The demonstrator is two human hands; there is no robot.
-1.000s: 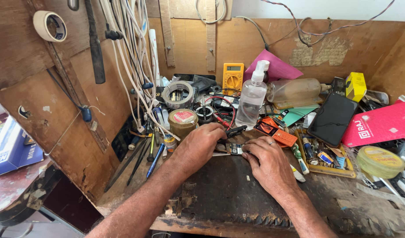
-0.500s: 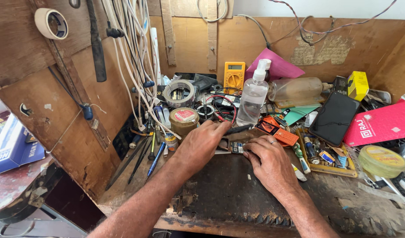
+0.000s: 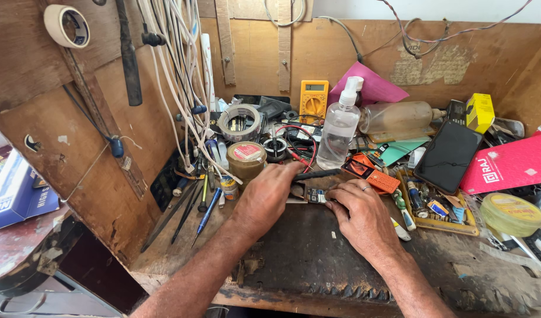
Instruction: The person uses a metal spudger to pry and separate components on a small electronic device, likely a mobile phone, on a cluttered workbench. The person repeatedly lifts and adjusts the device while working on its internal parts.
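My left hand [image 3: 269,194] and my right hand [image 3: 360,213] meet over a small circuit board [image 3: 310,195] lying on the dark worn mat [image 3: 317,259] of a wooden workbench. The left fingers pinch the board's left end and a black rod-like tool [image 3: 317,174] runs from them to the right. The right fingers curl down onto the board's right end. Most of the board is hidden under the fingers. A ring sits on one right finger.
A clear spray bottle [image 3: 340,126], a yellow multimeter [image 3: 313,99], a tape roll [image 3: 240,122] and a brown jar [image 3: 246,159] stand behind the hands. Screwdrivers [image 3: 207,207] lie at the left, a black phone [image 3: 448,155] and parts tray [image 3: 436,207] at the right. White cables [image 3: 175,70] hang above.
Both hands stay on the small board with only slight finger shifts. The camera has tilted a little, nothing else moved.
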